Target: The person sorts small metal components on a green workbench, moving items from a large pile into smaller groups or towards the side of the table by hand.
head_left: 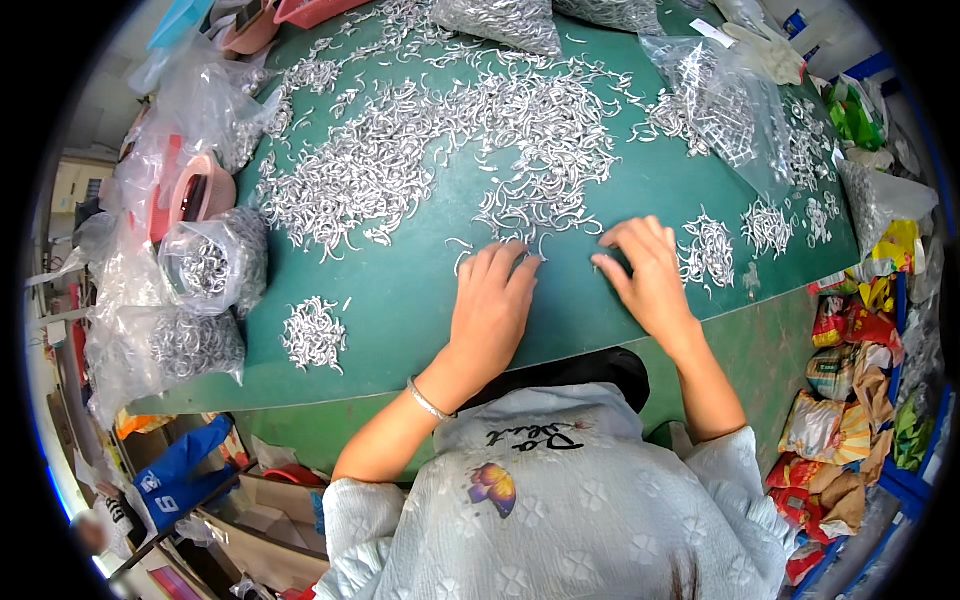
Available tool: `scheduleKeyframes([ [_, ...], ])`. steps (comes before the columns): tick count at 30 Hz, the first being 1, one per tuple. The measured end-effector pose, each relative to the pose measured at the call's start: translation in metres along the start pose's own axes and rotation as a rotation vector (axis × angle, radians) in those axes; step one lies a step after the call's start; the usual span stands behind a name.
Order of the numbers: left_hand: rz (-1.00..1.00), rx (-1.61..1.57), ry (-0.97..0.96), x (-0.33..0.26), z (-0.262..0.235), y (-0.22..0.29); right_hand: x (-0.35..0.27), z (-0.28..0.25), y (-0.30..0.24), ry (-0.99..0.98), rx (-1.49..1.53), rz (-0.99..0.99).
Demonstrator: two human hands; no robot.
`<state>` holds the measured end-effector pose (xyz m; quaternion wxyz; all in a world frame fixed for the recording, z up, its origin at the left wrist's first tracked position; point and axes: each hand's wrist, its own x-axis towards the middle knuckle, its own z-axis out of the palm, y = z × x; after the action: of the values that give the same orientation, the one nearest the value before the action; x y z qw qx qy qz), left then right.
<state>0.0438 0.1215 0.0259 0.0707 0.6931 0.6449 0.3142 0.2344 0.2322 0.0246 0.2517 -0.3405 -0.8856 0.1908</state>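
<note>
Small silver curved metal pieces (545, 150) lie in a wide heap on the green table (400, 310). My left hand (494, 302) rests at the heap's near edge, fingers stretched forward and fingertips touching a few loose pieces. What lies under those fingertips is partly hidden. To the right, my right hand (648, 278) is over the table with its thumb apart from its bent fingers. A small silver glint shows by its thumb tip; I cannot tell whether it is a piece. Just right of this hand sits a small pile of the same pieces (708, 250).
Another small pile (314, 334) lies at the near left. Clear plastic bags of pieces (198, 342) and a pink basket (205, 190) line the left edge. A bag (725, 115) lies at the far right, near further small piles (768, 228). Colourful packages (830, 425) stand beyond the table's right side.
</note>
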Motion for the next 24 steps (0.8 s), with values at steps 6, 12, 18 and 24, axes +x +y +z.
scheduleKeyframes([
  [6,0.034,0.048,-0.019,0.016,0.009,-0.005,0.012,0.014,-0.007,0.035,-0.212,-0.038],
  [12,0.009,-0.051,-0.02,0.013,0.004,0.0,-0.025,-0.022,0.006,-0.01,-0.129,-0.013],
  [18,0.236,-0.148,-0.123,0.046,0.045,0.027,-0.043,-0.027,0.013,0.221,-0.148,0.114],
  [24,0.185,-0.161,-0.104,0.047,0.059,0.019,-0.027,-0.031,0.018,0.188,-0.161,0.089],
])
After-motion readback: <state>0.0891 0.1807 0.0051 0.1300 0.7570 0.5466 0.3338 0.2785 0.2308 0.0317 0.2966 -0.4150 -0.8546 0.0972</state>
